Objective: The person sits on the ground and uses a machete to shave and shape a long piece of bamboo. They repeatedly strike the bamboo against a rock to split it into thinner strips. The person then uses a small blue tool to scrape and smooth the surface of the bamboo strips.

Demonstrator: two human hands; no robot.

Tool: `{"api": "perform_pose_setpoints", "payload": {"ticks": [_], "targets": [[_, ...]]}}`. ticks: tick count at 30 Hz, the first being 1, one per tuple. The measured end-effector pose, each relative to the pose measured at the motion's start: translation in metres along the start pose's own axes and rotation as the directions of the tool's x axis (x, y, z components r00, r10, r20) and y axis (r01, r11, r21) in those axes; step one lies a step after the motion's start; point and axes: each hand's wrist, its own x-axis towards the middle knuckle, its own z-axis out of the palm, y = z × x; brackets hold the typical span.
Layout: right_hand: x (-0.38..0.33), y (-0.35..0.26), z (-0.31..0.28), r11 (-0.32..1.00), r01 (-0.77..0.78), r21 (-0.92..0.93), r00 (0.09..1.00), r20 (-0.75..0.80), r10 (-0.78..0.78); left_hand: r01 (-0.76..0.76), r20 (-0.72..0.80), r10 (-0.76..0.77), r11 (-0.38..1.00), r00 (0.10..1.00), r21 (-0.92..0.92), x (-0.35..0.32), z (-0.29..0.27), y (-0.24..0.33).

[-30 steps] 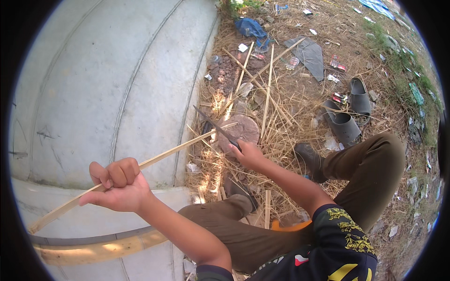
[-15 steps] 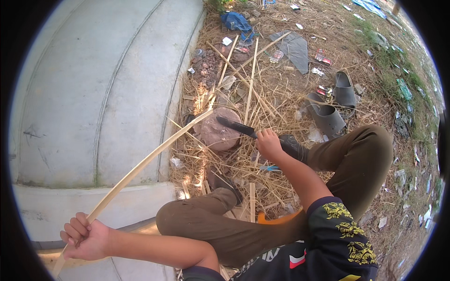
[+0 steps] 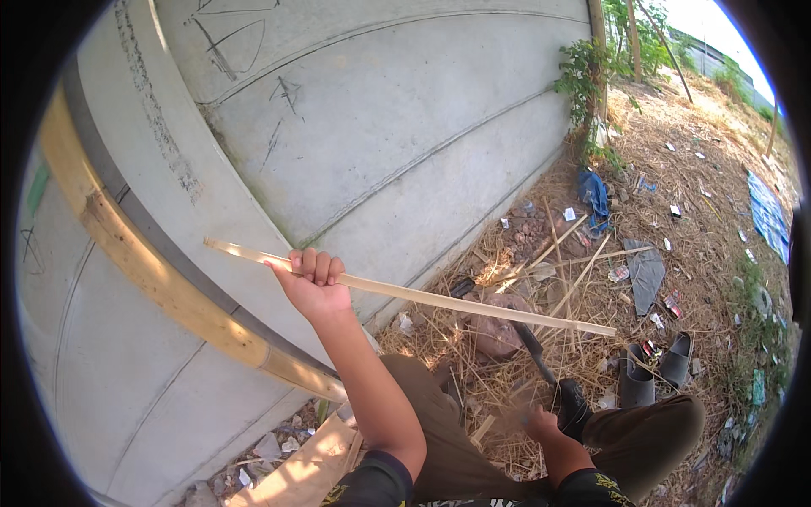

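My left hand (image 3: 317, 275) is raised before the wall, its fingers wrapped round a long pale bamboo strip (image 3: 456, 297). The strip runs rightward from my fist, passing in front of a round brownish block (image 3: 494, 334) on the ground. A black-bladed knife (image 3: 532, 348) rests with its blade end by the block and its handle toward my shoe. Low down near that handle is my right hand (image 3: 542, 422), smeared by motion. It seems apart from the knife, and its fingers do not show clearly.
A thick bamboo pole (image 3: 173, 275) slants along the grey concrete wall (image 3: 405, 110) at left. Bamboo strips (image 3: 557, 245) and straw litter the ground beyond the block. Grey slippers (image 3: 638, 378) lie at right, with a blue plastic bag (image 3: 594, 201) farther off. A wide split plank (image 3: 304, 460) lies at lower left.
The view has swung left and up. My left hand has risen with the strip, which now points rightward. My right hand has drawn back and seems to have let go of the knife.
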Motion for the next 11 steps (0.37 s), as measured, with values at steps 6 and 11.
{"api": "perform_pose_setpoints", "payload": {"ticks": [6,11], "targets": [[0.018,-0.026,-0.032,0.964,0.038,-0.262,0.991,0.136,-0.002,0.102,0.063,-0.097,0.992,0.993,-0.080,0.011,-0.026,0.006],[0.043,-0.004,-0.118,0.795,0.154,-0.587,0.986,0.043,-0.159,0.018,0.198,-0.009,0.999,0.980,-0.044,-0.002,-0.021,-0.022]]}}
